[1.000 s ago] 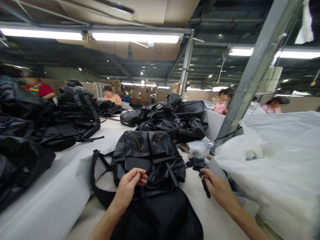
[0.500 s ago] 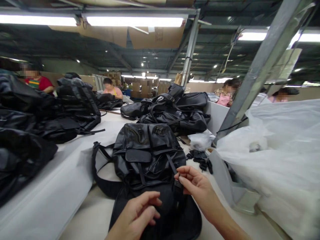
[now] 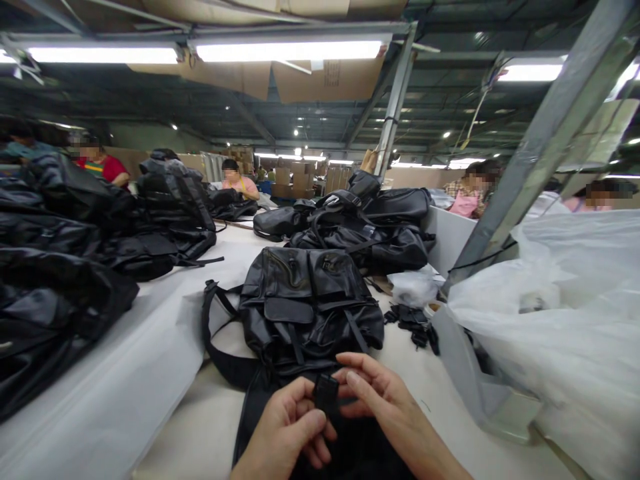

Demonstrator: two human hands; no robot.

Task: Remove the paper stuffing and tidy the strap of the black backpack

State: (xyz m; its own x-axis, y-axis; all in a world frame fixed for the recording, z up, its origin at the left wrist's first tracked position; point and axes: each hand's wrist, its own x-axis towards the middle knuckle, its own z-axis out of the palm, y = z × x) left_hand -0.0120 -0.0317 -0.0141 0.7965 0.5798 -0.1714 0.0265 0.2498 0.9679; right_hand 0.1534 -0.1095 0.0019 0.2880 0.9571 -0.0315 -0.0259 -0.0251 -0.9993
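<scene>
Here, a small, black, roughly square piece [image 3: 327, 389] sits between the fingertips of the two bare hands, above the near part of a glossy black leather-look backpack [image 3: 327, 333]. The left hand [image 3: 294, 427] meets its left edge, fingers curled and thumb below; the right hand [image 3: 383, 397] reaches its right edge with fingers spread one above another. Which grip bears the piece, or whether both are clamped on it, I cannot tell.

The backpack lies on a whitish counter [image 3: 410, 383], with a broad black shoulder strap [image 3: 223, 363] looping out at its left. Just beyond its right side is a loose heap of small black parts [image 3: 413, 325], near a crumpled clear plastic bag [image 3: 413, 287]. Behind the backpack rises a pile of black bags [image 3: 360, 233]. Billowing, translucent white plastic sheeting [image 3: 565, 333] fills the right side; more dark bags [image 3: 55, 313] crowd the left.
</scene>
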